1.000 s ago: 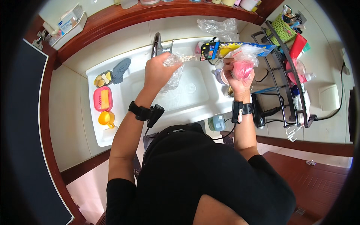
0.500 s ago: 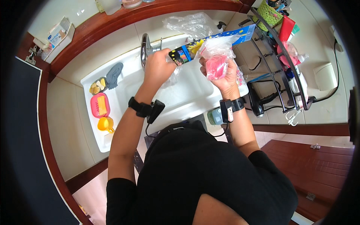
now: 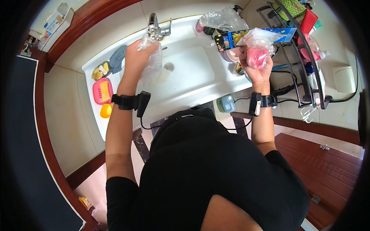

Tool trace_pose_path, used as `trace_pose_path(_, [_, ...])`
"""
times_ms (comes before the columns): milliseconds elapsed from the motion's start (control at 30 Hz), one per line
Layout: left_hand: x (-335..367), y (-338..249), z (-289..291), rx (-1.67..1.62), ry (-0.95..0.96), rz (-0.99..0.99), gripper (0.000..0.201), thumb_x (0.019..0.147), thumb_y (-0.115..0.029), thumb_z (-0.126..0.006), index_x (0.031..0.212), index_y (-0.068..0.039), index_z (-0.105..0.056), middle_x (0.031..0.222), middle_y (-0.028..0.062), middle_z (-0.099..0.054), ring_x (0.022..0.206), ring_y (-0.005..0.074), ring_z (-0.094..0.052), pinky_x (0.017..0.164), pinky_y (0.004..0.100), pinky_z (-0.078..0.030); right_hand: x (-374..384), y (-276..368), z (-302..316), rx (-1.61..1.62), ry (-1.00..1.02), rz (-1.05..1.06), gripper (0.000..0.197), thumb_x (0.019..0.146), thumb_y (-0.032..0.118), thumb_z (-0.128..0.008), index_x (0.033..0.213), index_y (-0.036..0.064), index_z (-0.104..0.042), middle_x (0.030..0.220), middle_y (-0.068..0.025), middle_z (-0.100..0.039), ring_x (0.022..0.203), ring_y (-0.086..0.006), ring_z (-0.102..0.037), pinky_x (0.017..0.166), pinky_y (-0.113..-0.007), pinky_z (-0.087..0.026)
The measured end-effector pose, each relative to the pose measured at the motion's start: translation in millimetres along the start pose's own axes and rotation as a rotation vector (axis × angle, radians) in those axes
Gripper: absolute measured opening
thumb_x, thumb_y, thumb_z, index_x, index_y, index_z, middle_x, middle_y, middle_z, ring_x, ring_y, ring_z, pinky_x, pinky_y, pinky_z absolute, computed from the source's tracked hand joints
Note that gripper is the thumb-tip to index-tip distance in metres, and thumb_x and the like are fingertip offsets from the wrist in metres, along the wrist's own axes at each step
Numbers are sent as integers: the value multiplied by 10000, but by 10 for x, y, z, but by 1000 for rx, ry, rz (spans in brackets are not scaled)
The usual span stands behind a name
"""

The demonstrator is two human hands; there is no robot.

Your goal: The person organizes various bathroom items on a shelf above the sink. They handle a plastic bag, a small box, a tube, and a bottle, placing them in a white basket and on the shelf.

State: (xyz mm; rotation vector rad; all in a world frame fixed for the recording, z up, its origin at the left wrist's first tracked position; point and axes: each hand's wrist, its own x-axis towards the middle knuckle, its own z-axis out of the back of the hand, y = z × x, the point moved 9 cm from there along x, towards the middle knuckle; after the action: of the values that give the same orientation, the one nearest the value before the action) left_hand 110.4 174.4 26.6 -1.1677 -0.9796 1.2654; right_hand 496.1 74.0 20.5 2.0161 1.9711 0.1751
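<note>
My left hand [image 3: 135, 61] is closed on a clear crumpled plastic bag [image 3: 153, 63], which hangs over the left part of the white sink [image 3: 189, 63] just before the faucet [image 3: 153, 25]. My right hand [image 3: 264, 73], above the sink's right edge, grips a pink object wrapped in clear plastic [image 3: 256, 57]; its exact kind is hidden by the wrapping. A long flat blue and black printed package [image 3: 228, 40] with yellow spots lies across behind that wrapped object, also in my right hand's grip as far as I can see.
On the sink's left ledge are a grey cloth [image 3: 118, 58], a dish of pale pieces [image 3: 101, 71], a pink soap dish [image 3: 102, 92] and a yellow cup [image 3: 106, 111]. A crumpled clear bag [image 3: 225, 19] lies behind. A dark rack [image 3: 304, 65] stands at right.
My hands have moved apart: the left has gone left and let go of the blue package's end, keeping the clear bag. The right has carried the pink object and package to the right.
</note>
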Motion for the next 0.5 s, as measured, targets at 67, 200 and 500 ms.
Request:
trace_pose_path(67, [-103,-35,75,-253,38,28,279,856,-170,-797,1082,-22,-730,922,28,-722,813,120,-659,729,282,-525,-49,35,102,64,107,-141,485,826,239,-731,1221,-13,-604,1218,-213,-606,1146,-367,-561,989,-501,-477])
trace_pose_path(200, [-199,81,297,-253,33,112,294,858,-163,-789,1115,-43,-711,943,17,-709,838,126,-655,757,270,-512,-119,75,396,-29,133,-189,503,811,237,-733,1223,-21,-605,1230,-217,-634,1158,-386,-588,991,-520,-490])
trace_pose_path(500, [-403,-38,-164,-330,301,180,225,873,-173,-732,1049,-31,-729,954,35,-721,793,132,-672,687,291,-556,-337,230,875,-244,-82,-102,460,866,177,-640,1261,-52,-585,1151,-217,-692,1049,-356,-689,979,-501,-559])
